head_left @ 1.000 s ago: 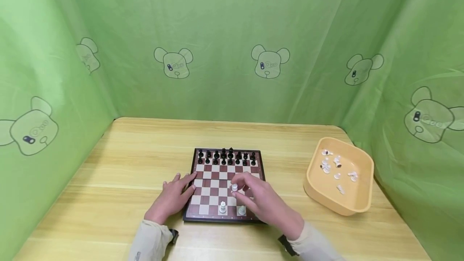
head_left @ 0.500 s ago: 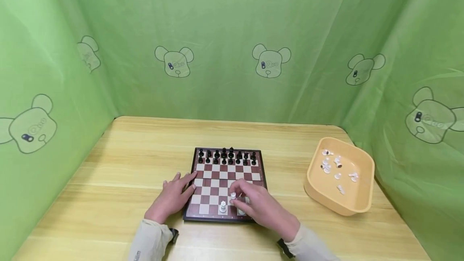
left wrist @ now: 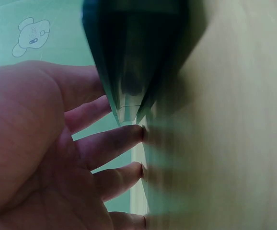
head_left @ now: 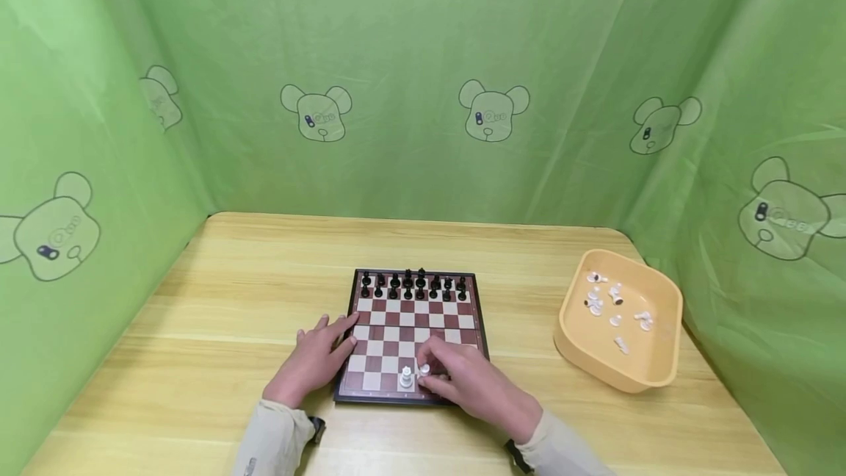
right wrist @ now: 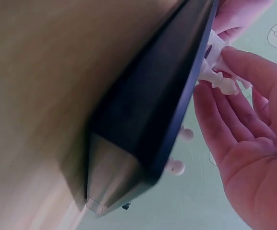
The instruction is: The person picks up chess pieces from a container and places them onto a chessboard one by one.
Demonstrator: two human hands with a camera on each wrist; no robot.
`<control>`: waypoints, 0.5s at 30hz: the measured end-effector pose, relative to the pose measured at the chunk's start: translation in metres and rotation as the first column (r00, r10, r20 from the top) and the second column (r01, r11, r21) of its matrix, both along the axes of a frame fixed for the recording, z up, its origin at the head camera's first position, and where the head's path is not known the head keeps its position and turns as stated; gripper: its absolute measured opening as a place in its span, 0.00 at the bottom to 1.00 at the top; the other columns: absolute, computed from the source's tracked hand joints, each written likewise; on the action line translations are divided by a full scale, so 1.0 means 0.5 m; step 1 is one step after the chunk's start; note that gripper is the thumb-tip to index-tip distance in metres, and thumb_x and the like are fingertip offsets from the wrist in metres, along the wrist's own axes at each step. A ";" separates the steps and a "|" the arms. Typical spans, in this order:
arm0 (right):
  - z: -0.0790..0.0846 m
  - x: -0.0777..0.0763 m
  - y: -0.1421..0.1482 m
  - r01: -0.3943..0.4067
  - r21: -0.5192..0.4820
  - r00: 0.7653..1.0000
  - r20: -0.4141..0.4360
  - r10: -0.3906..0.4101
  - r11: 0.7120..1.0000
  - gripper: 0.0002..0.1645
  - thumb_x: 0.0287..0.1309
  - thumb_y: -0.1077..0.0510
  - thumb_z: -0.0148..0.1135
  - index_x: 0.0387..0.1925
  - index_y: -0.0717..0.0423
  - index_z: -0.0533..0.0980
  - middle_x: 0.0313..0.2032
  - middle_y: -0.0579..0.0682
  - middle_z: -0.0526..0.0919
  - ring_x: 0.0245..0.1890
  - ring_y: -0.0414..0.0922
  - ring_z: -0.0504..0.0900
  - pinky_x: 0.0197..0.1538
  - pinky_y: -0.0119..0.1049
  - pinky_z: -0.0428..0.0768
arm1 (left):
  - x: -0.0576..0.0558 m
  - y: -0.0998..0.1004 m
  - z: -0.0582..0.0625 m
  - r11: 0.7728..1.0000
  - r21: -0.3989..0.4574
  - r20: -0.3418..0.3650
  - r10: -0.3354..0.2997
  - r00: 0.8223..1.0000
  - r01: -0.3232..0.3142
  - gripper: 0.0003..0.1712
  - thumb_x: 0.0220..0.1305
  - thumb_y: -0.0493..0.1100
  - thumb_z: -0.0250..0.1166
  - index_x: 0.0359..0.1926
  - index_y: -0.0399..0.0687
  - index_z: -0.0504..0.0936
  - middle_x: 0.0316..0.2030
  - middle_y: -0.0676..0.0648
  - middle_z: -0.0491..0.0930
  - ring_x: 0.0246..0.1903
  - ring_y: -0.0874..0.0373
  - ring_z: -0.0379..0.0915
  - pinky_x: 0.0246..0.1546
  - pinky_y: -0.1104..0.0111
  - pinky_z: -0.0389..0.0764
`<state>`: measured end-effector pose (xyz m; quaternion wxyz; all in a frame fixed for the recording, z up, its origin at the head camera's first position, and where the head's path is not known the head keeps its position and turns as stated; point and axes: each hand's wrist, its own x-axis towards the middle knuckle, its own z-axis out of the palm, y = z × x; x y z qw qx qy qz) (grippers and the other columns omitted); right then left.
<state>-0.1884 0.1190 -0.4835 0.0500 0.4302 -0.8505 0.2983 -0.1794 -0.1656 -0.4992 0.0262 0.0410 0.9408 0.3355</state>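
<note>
The chessboard (head_left: 390,350) lies on the table with two rows of black chess pieces (head_left: 407,285) along its far side. My right hand (head_left: 472,380) is over the near right part, pinching a white chess piece (head_left: 424,369) between thumb and fingers at the front row. Just left of it a white piece with a crowned top (head_left: 406,377) stands upright. In the right wrist view, white pieces (right wrist: 225,85) show by the fingertips, past the board's dark edge. My left hand (head_left: 311,362) rests with spread fingers against the board's left edge; its lower fingertips (left wrist: 137,171) touch the table.
An orange plastic tub (head_left: 588,367) stands on the table to the right of the board, with several loose white chess pieces (head_left: 616,296) lying in it. Green cloth walls (head_left: 410,167) surround the table (head_left: 277,255) at the back and sides.
My right hand has come down and toward the near edge, bringing the white piece from mid-board to the front row beside the crowned piece. The left hand has stayed in place.
</note>
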 end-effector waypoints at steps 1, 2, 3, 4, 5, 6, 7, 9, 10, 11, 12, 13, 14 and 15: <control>0.000 0.000 0.000 -0.003 0.001 1.000 0.000 0.003 1.000 0.16 0.61 0.60 0.74 0.44 0.48 0.75 0.38 0.42 0.86 0.39 0.38 0.86 0.46 0.34 0.87 | 0.000 0.000 0.000 1.000 0.001 -0.001 -0.001 1.000 0.001 0.28 0.78 0.46 0.58 0.75 0.49 0.71 0.71 0.33 0.69 0.76 0.28 0.50 0.71 0.27 0.40; -0.001 -0.001 0.001 -0.009 0.001 1.000 0.001 0.009 1.000 0.16 0.61 0.60 0.74 0.44 0.48 0.75 0.37 0.42 0.86 0.38 0.38 0.86 0.45 0.34 0.87 | 0.000 0.000 0.000 1.000 0.001 -0.001 -0.001 1.000 0.001 0.28 0.78 0.46 0.58 0.75 0.49 0.71 0.71 0.33 0.70 0.76 0.28 0.50 0.71 0.27 0.40; -0.001 -0.001 0.001 -0.014 0.002 1.000 0.004 0.014 1.000 0.16 0.60 0.60 0.74 0.44 0.49 0.75 0.37 0.43 0.86 0.38 0.38 0.85 0.45 0.33 0.87 | 0.000 0.000 0.000 1.000 0.000 -0.002 -0.002 1.000 0.002 0.28 0.78 0.46 0.58 0.75 0.49 0.71 0.71 0.33 0.70 0.76 0.28 0.50 0.70 0.27 0.40; -0.001 -0.001 0.001 -0.019 0.002 1.000 0.008 0.019 1.000 0.16 0.60 0.60 0.74 0.44 0.49 0.75 0.37 0.43 0.86 0.37 0.39 0.85 0.44 0.32 0.87 | 0.000 0.000 0.000 1.000 0.000 -0.003 -0.003 1.000 0.003 0.28 0.78 0.46 0.58 0.75 0.49 0.71 0.71 0.33 0.70 0.76 0.28 0.50 0.70 0.27 0.40; -0.001 -0.001 0.001 -0.023 0.005 1.000 0.012 0.023 1.000 0.16 0.60 0.61 0.74 0.44 0.50 0.75 0.36 0.44 0.86 0.37 0.39 0.85 0.43 0.32 0.87 | 0.000 -0.001 0.000 1.000 0.000 -0.003 -0.004 1.000 0.004 0.28 0.78 0.46 0.58 0.75 0.49 0.71 0.71 0.33 0.70 0.76 0.28 0.50 0.70 0.27 0.40; -0.001 -0.001 0.001 -0.027 0.008 0.999 0.019 0.027 1.000 0.16 0.60 0.61 0.74 0.44 0.50 0.75 0.36 0.44 0.86 0.37 0.39 0.85 0.43 0.31 0.87 | 0.000 -0.001 0.000 1.000 0.000 -0.004 -0.003 1.000 0.003 0.28 0.78 0.46 0.58 0.75 0.49 0.71 0.71 0.33 0.70 0.75 0.28 0.50 0.70 0.27 0.40; -0.001 -0.002 0.001 -0.030 0.012 0.999 0.024 0.029 0.999 0.16 0.60 0.61 0.74 0.44 0.50 0.75 0.36 0.44 0.86 0.37 0.39 0.85 0.43 0.31 0.86 | 0.000 -0.001 0.000 1.000 -0.001 -0.004 -0.003 1.000 0.003 0.28 0.78 0.47 0.58 0.75 0.49 0.71 0.71 0.33 0.70 0.75 0.28 0.50 0.70 0.27 0.40; -0.001 -0.002 0.000 -0.034 0.017 0.999 0.039 0.034 0.999 0.15 0.60 0.61 0.74 0.44 0.50 0.75 0.36 0.45 0.86 0.37 0.38 0.85 0.43 0.31 0.86 | 0.000 -0.001 0.001 1.000 -0.002 -0.004 -0.002 1.000 0.002 0.28 0.78 0.47 0.58 0.75 0.49 0.71 0.71 0.33 0.69 0.75 0.28 0.50 0.71 0.27 0.40; -0.001 -0.002 0.000 -0.037 0.019 0.998 0.048 0.036 0.999 0.15 0.61 0.61 0.73 0.44 0.50 0.75 0.36 0.45 0.86 0.37 0.38 0.85 0.43 0.31 0.86 | 0.000 -0.001 0.001 1.000 -0.003 -0.005 -0.001 1.000 0.001 0.28 0.78 0.47 0.58 0.75 0.49 0.71 0.71 0.33 0.69 0.75 0.28 0.50 0.71 0.27 0.40; -0.001 -0.002 -0.001 -0.037 0.022 0.998 0.053 0.036 0.999 0.15 0.61 0.61 0.73 0.44 0.50 0.75 0.36 0.44 0.86 0.37 0.38 0.85 0.43 0.31 0.86 | 0.000 -0.001 0.001 1.000 -0.005 -0.005 0.000 1.000 0.000 0.28 0.78 0.47 0.58 0.75 0.49 0.71 0.71 0.33 0.69 0.75 0.28 0.50 0.71 0.27 0.40; -0.001 -0.002 -0.001 -0.037 0.024 0.998 0.056 0.036 0.999 0.15 0.61 0.61 0.73 0.44 0.49 0.75 0.36 0.44 0.86 0.37 0.37 0.85 0.43 0.31 0.86 | 0.000 -0.001 0.001 1.000 -0.006 -0.005 0.000 1.000 0.000 0.28 0.78 0.47 0.58 0.75 0.49 0.71 0.71 0.33 0.69 0.75 0.28 0.50 0.71 0.27 0.40; 0.000 -0.003 -0.001 -0.037 0.024 0.998 0.059 0.036 0.999 0.15 0.61 0.61 0.73 0.43 0.49 0.75 0.36 0.44 0.86 0.38 0.37 0.85 0.44 0.31 0.86 | 0.000 -0.001 0.001 1.000 -0.006 -0.006 0.000 1.000 0.000 0.28 0.78 0.47 0.58 0.75 0.49 0.71 0.71 0.33 0.69 0.75 0.28 0.50 0.71 0.27 0.40; 0.000 -0.003 -0.002 -0.037 0.025 0.998 0.061 0.036 0.999 0.15 0.61 0.61 0.73 0.43 0.49 0.75 0.36 0.44 0.86 0.38 0.37 0.84 0.44 0.31 0.86 | 0.000 -0.001 0.001 1.000 -0.007 -0.006 -0.002 1.000 0.002 0.28 0.78 0.47 0.58 0.75 0.49 0.71 0.71 0.33 0.70 0.75 0.28 0.50 0.70 0.27 0.40; 0.000 -0.003 -0.002 -0.037 0.026 0.997 0.061 0.035 0.999 0.15 0.61 0.61 0.73 0.43 0.49 0.75 0.36 0.44 0.86 0.37 0.37 0.84 0.44 0.31 0.86 | 0.000 -0.001 0.001 1.000 -0.007 -0.006 -0.003 1.000 0.003 0.28 0.78 0.47 0.58 0.75 0.49 0.71 0.71 0.33 0.70 0.75 0.28 0.50 0.70 0.27 0.40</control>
